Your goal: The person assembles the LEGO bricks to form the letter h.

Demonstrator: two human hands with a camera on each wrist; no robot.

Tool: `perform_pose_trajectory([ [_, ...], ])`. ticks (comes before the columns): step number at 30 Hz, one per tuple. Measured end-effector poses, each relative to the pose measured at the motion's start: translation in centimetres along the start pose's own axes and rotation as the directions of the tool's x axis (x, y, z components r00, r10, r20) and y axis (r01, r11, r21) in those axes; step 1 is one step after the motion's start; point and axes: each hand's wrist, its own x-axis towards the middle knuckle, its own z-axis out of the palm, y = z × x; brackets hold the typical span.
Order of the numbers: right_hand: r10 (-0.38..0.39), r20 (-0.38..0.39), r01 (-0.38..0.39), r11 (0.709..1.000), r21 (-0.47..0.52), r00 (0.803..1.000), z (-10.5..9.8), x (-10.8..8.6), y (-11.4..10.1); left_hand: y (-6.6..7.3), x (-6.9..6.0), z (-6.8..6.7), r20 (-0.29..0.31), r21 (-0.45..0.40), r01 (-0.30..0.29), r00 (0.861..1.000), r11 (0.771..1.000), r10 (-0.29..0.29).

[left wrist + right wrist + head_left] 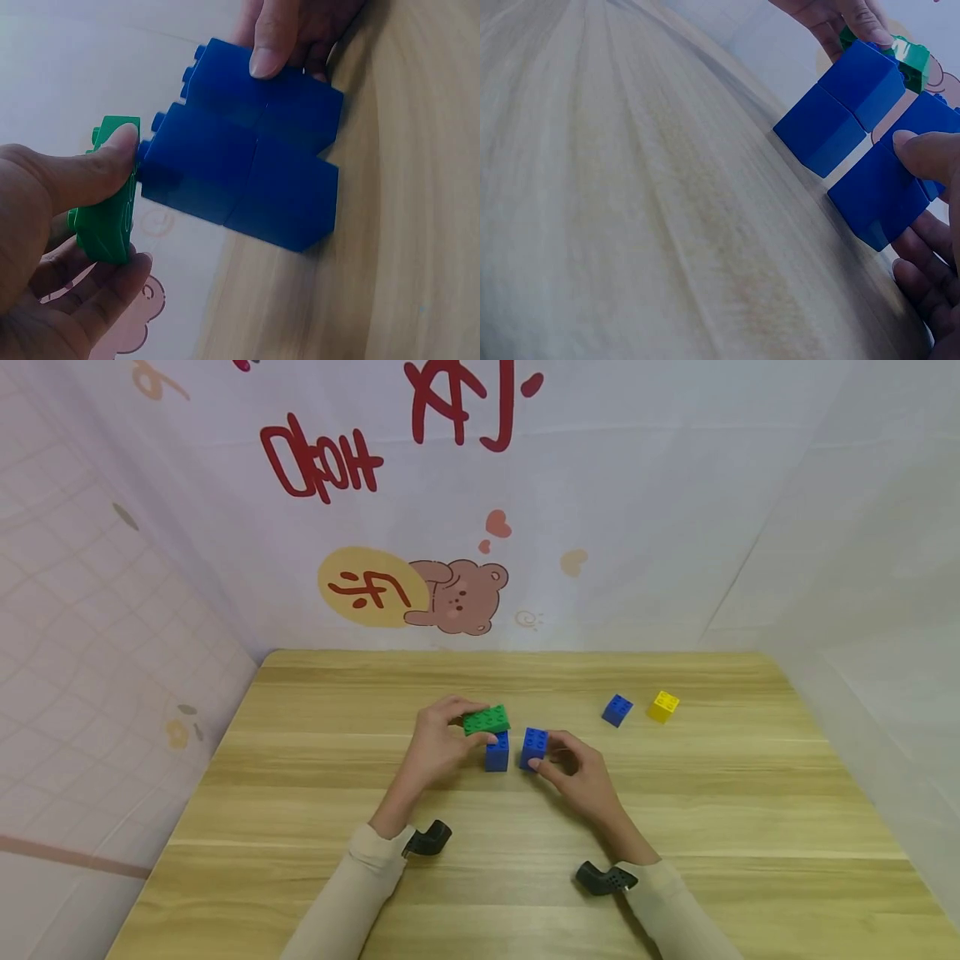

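Observation:
Two blue stacks, each of two bricks, stand side by side on the table with a narrow gap: the left stack (497, 755) and the right stack (533, 749). My left hand (441, 739) pinches a green brick (486, 720) between thumb and fingers, at the top of the left stack. In the left wrist view the green brick (109, 199) is tilted, its underside towards the studs of the left stack (236, 176). My right hand (583, 775) grips the right stack between thumb and fingers; the right wrist view shows the thumb on its side (881, 191).
Farther back on the right of the wooden table (315, 793) stand a small blue brick (617, 710) and a yellow brick (663, 707). A white printed cloth (637, 485) hangs behind the table's back edge and along both sides.

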Motion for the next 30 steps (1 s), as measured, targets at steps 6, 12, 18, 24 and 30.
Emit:
perform_pose_trajectory([
  [6, -0.004, 0.001, 0.004, 1.0, 0.003, 1.0, 0.0, 0.1, 0.1, 0.4, -0.1, 0.6, 0.019, 0.005, -0.016, 1.0, 1.0, 0.016],
  [12, 0.001, 0.01, -0.001, 1.0, 0.01, 1.0, -0.1, 0.0, 0.0, 1.0, -0.3, 1.0, 0.042, 0.023, -0.042, 0.998, 0.999, 0.041],
  [18, -0.006, 0.011, 0.006, 1.0, 0.015, 1.0, 0.0, 0.0, -0.1, 1.1, -0.4, 1.6, 0.037, 0.067, -0.076, 0.997, 0.995, 0.073],
  [24, -0.016, 0.006, 0.016, 1.0, 0.006, 1.0, 0.0, 0.0, -1.0, 1.4, -0.5, 1.9, 0.047, 0.087, -0.094, 0.995, 0.992, 0.09],
  [30, -0.013, 0.019, 0.013, 1.0, 0.015, 1.0, -0.4, -0.4, -3.7, 1.5, -0.6, 2.0, 0.069, 0.079, -0.115, 0.992, 0.99, 0.11],
])
